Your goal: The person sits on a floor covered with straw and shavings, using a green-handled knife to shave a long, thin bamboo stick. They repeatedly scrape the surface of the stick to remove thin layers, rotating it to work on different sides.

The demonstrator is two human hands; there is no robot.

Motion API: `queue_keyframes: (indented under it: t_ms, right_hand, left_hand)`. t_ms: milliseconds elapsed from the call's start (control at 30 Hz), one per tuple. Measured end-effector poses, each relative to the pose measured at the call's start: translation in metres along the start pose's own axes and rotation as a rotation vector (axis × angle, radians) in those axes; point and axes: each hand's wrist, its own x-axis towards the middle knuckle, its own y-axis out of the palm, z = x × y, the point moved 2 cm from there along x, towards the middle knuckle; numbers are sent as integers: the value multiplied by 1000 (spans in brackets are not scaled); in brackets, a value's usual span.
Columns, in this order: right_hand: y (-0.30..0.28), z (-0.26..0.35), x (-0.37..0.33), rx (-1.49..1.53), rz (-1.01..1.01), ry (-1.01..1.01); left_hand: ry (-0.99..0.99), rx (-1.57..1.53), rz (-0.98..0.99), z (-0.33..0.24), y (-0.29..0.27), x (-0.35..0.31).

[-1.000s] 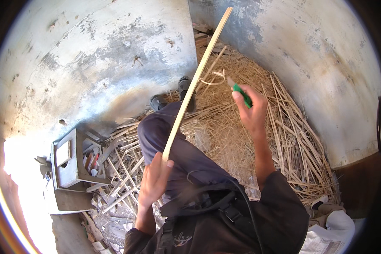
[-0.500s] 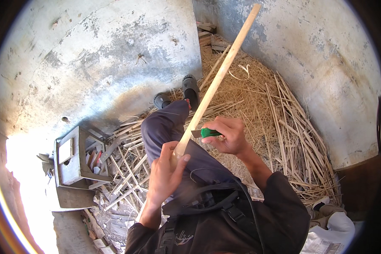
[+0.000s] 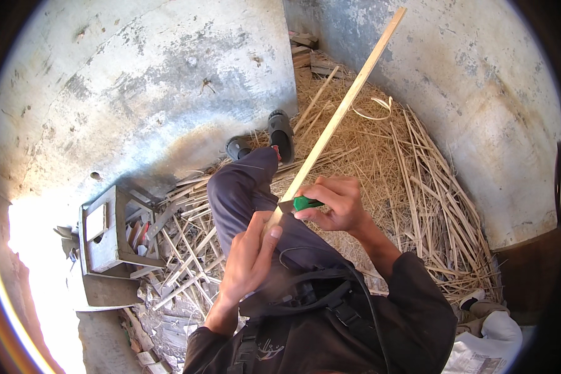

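Note:
My left hand (image 3: 250, 254) grips the near end of a long, pale wooden strip (image 3: 335, 121), with the thumb on top. The strip slants up and away to the right, over my thigh. Closed around the green handle of a utility knife (image 3: 306, 203) is my right hand (image 3: 338, 202). The knife's blade lies against the strip just beyond my left fingers. A thin curled shaving (image 3: 374, 111) hangs from the strip's right edge, farther out.
Straw-like shavings (image 3: 361, 149) cover the floor, with many split strips (image 3: 442, 199) heaped along the right wall. A worn wooden box (image 3: 109, 230) stands at the left. Peeling plaster walls (image 3: 168, 75) rise around. A white sack (image 3: 489, 343) lies at the lower right.
The strip has swung a little to the right at its far end, and the curled shaving has moved with it. The knife has shifted slightly nearer my left hand, its blade now on the strip.

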Motion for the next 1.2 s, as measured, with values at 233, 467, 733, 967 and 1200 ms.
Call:
queue_keyframes:
  t_ms: [233,467,733,967,1200]
  right_hand:
    - [-4,7,4,-77,-17,49]
    - [-5,8,3,-130,-41,41]
    - [-8,9,7,-185,-50,22]
    - [-7,0,3,-166,-105,17]
    - [-74,-96,-2,-278,-348,461]
  left_hand:
    - [73,110,-83,-5,4,0]
    - [51,124,-68,-4,5,0]
    - [73,112,-82,-2,5,-2]
    - [64,134,-68,0,3,-4]
    - [8,95,-36,17,6,-38]
